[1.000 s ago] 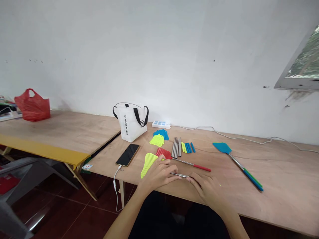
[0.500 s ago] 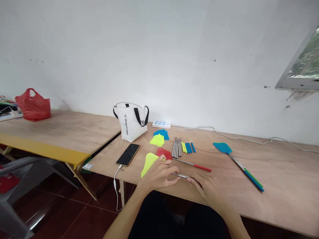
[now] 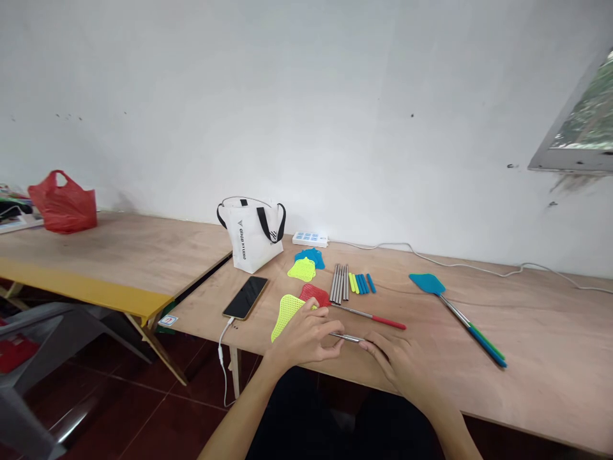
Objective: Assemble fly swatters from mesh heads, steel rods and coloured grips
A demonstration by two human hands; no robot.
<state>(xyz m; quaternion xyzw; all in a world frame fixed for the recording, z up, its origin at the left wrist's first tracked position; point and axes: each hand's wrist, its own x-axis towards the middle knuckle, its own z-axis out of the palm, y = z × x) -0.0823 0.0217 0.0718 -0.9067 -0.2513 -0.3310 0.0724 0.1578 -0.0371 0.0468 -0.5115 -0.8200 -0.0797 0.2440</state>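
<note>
lower centre: left hand [image 3: 305, 332] and right hand [image 3: 396, 363], both half-closed, grip slim silver metal rod [image 3: 348, 338]; likely fitting, next needs steady alignment.

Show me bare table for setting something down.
The widest bare stretch runs from the overlapping swatters to the picture's right edge. A smaller patch lies between them and the red-handled swatter. It is crowded where the left hand overlaps the yellow swatter head and among the metal rods and coloured grips.

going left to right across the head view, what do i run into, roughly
Red bag → phone → left hand → metal rod → right hand → blue swatter
</note>
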